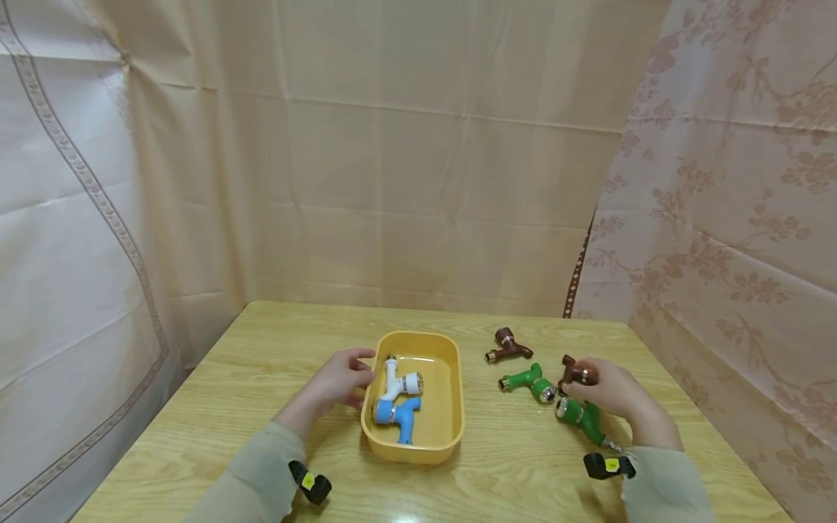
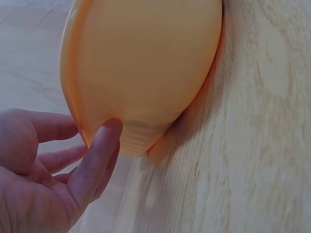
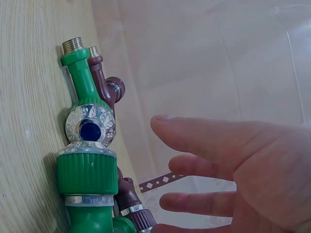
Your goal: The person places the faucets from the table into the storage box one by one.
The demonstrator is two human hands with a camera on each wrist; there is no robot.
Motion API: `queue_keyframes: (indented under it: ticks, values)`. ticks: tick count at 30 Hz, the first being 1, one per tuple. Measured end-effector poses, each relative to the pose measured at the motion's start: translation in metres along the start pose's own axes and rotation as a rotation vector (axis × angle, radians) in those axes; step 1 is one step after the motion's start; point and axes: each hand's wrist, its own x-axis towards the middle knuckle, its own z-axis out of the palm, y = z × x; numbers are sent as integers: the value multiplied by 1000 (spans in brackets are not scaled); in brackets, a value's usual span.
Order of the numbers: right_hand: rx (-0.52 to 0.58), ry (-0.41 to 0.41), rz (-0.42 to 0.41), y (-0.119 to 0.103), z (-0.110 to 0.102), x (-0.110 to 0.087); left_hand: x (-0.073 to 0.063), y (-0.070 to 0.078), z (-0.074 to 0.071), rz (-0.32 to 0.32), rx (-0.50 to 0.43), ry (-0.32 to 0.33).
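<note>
A yellow plastic tub (image 1: 418, 454) stands on the table with a white tap (image 1: 392, 381) and a blue tap (image 1: 405, 421) inside. My left hand (image 1: 340, 378) is at the tub's left side, its loosely bent fingertips right at the rim. In the left wrist view, the thumb (image 2: 99, 155) lies along the outer wall. Over a brown tap (image 1: 569, 372) at the right hovers my right hand (image 1: 611, 392), palm sideways. The right wrist view has its relaxed fingers (image 3: 199, 204) apart from the taps, with nothing between them.
Left of the right hand lies a green tap (image 1: 526, 381), with another green tap (image 1: 582, 418) just below that hand. A second brown tap (image 1: 510, 347) lies farther back. Curtains (image 1: 418, 181) hang behind the wooden table (image 1: 294, 472) and on both sides.
</note>
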Motion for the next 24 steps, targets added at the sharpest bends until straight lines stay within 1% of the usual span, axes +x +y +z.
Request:
queue_keyframes:
  ticks: [3, 6, 10, 14, 18, 24]
  values:
    - [0, -7, 26, 2, 0, 0, 0, 1, -1, -5, -2, 2]
    - [18, -27, 74, 3, -1, -2, 0, 1, -1, -10, -6, 1]
    - [72, -72, 145, 5, -1, -2, 0, 1, 0, -10, -3, -1]
    - [109, -115, 197, 7, 0, -1, 0, 0, 0, -8, 5, -1]
    - [103, -128, 210, 9, 3, 0, 1, 0, 0, -6, 7, -2]
    - [63, -119, 207, 9, 8, 1, 1, 0, 0, 1, -1, -5]
